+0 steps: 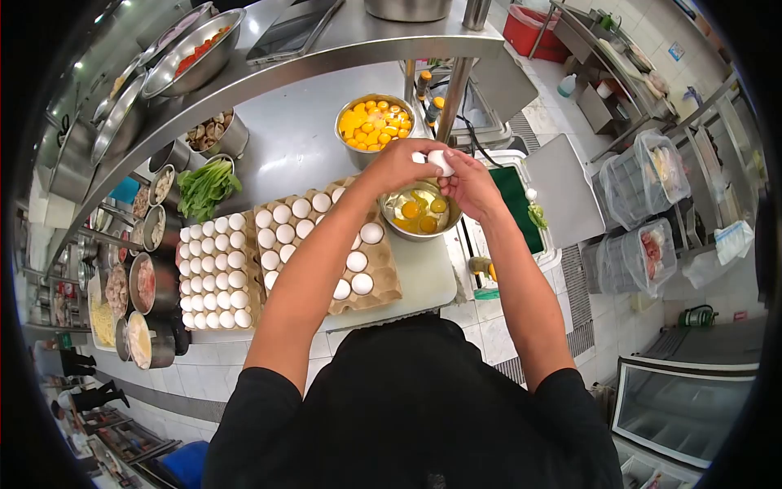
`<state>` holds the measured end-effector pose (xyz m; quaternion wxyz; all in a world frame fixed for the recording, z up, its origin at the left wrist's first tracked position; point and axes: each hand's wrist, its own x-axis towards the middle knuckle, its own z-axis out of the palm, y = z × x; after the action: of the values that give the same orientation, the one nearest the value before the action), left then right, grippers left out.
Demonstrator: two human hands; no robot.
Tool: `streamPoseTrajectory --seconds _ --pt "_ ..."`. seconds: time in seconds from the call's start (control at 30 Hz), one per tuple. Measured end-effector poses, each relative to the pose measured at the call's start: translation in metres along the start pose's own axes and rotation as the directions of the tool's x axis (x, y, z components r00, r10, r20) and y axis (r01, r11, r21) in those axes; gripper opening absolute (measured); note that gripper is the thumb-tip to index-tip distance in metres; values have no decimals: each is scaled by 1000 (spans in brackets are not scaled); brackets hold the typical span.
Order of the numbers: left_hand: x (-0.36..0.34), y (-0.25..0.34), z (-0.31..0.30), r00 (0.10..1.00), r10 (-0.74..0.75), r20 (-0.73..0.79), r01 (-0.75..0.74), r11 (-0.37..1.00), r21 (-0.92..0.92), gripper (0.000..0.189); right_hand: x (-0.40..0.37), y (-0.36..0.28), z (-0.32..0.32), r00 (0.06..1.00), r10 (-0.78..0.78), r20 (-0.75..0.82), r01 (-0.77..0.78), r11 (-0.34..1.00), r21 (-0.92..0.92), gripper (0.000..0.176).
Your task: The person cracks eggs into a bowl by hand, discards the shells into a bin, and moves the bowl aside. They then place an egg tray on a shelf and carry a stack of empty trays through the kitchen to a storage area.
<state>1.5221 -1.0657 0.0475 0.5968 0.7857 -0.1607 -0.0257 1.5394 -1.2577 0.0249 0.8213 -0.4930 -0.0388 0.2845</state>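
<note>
Holding a white egg [441, 163] just over the far rim of the metal bowl [420, 237], with left hand [401, 165] and right hand [473, 184] closed lightly around it; possibly cracked apart already, though hard to tell behind the fingers. Showing yolks [410, 210] inside that bowl, a fuller basin [358, 154] behind it, and an egg tray [384, 295] to its left.

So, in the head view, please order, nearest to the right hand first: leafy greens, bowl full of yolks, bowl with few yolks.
1. Bowl with few yolks: lower left
2. Bowl full of yolks: upper left
3. Leafy greens: far left
</note>
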Motion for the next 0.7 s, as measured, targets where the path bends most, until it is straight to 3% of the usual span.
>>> streamPoseTrajectory --seconds 0.03,0.17,0.27,0.5,0.6,0.67,0.7 --pt "-1 -5 -2 1000 -13 22 10 989 148 48 1 5 -4 1000 2 -5 -2 1000 4 29" --pt "-19 -19 3 998 -57 -26 61 983 175 43 7 10 -12 989 132 74 -121 984 -133 30" --pt "-29 -21 10 995 -45 -85 59 982 177 43 8 11 -8 983 150 105 -116 955 -274 36" --pt "-40 -15 13 981 -20 -194 67 969 238 45 15 13 -1 986 134 100 -84 916 -392 36" --pt "-45 -7 7 989 -13 -150 60 948 313 42 12 7 3 988 96 125 -14 844 -536 37" --pt "-46 -18 2 988 58 -141 7 909 417 41 4 -2 13 993 -15 117 109 486 -867 38" --pt "-45 -24 2 985 127 -121 -47 856 514 39 4 0 12 993 -13 115 107 489 -866 38"
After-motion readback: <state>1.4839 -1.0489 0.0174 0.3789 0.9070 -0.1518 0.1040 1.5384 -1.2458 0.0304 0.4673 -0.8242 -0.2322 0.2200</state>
